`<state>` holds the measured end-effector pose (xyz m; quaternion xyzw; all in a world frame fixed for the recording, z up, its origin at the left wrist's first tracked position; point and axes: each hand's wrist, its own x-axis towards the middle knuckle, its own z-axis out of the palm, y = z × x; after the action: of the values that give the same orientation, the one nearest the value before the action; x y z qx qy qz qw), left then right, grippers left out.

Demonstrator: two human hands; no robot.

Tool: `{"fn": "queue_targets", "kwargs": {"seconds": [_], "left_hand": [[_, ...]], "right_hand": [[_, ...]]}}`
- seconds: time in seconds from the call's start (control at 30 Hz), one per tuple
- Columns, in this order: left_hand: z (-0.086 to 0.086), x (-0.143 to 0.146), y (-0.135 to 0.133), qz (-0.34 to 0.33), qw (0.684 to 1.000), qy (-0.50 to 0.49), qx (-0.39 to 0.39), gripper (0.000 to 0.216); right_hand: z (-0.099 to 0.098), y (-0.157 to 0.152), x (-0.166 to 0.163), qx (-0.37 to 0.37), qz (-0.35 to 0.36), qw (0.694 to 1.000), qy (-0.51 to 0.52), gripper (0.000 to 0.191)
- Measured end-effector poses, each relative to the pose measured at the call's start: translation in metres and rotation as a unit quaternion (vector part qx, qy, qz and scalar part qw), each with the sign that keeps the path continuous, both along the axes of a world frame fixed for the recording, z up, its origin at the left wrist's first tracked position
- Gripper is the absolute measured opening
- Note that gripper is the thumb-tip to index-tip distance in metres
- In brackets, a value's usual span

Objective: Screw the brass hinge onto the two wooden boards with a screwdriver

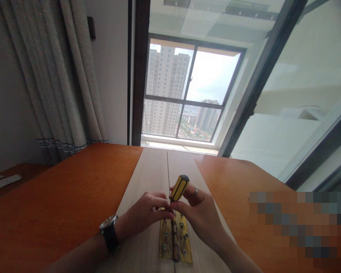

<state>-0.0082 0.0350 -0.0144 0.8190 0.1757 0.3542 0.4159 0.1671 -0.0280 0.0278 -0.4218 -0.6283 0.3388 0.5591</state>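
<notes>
A worn brass-coloured hinge (175, 239) lies across the seam between two pale boards (143, 167), with several screws standing in its leaves. Over the hinge's far end, my right hand (200, 204) has its thumb and fingers closed round the lower part of a yellow-and-black screwdriver (180, 187), its handle tilted up and to the right. My left hand (150, 208) is pinched close beside the tool's lower end. What sits between the left fingertips is hidden, as is the screwdriver's tip.
The boards lie on an orange-brown wooden table (102, 182). A grey curtain (53, 76) hangs at the left, and a window (193, 91) stands beyond the far edge. At the right, part of the tabletop is covered by a pixelated patch.
</notes>
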Motion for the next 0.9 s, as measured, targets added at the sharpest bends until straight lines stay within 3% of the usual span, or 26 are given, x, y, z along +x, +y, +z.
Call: {"fn": "queue_targets", "kwargs": {"seconds": [0.17, 0.33, 0.5, 0.67, 0.9], "left_hand": [[0.004, 0.0, -0.002, -0.012, 1.0, -0.016, -0.013, 0.044], [0.003, 0.0, -0.002, 0.019, 1.0, 0.008, 0.013, 0.041], [0.0, 0.0, -0.002, 0.038, 0.997, 0.032, 0.052, 0.038], [-0.002, 0.001, -0.002, 0.032, 0.994, 0.037, 0.097, 0.032], [-0.005, 0.002, -0.003, 0.059, 0.972, 0.011, 0.227, 0.039]], "right_hand": [[0.004, -0.001, 0.004, 0.017, 0.008, 0.999, -0.044, 0.004], [-0.002, 0.002, 0.005, 0.022, 0.012, 0.999, -0.043, 0.007], [-0.004, 0.001, 0.003, 0.061, -0.04, 0.995, -0.073, 0.026], [0.003, -0.004, 0.001, 0.075, -0.061, 0.988, -0.12, 0.013], [0.008, -0.007, 0.005, 0.037, 0.003, 0.992, -0.119, 0.024]]}}
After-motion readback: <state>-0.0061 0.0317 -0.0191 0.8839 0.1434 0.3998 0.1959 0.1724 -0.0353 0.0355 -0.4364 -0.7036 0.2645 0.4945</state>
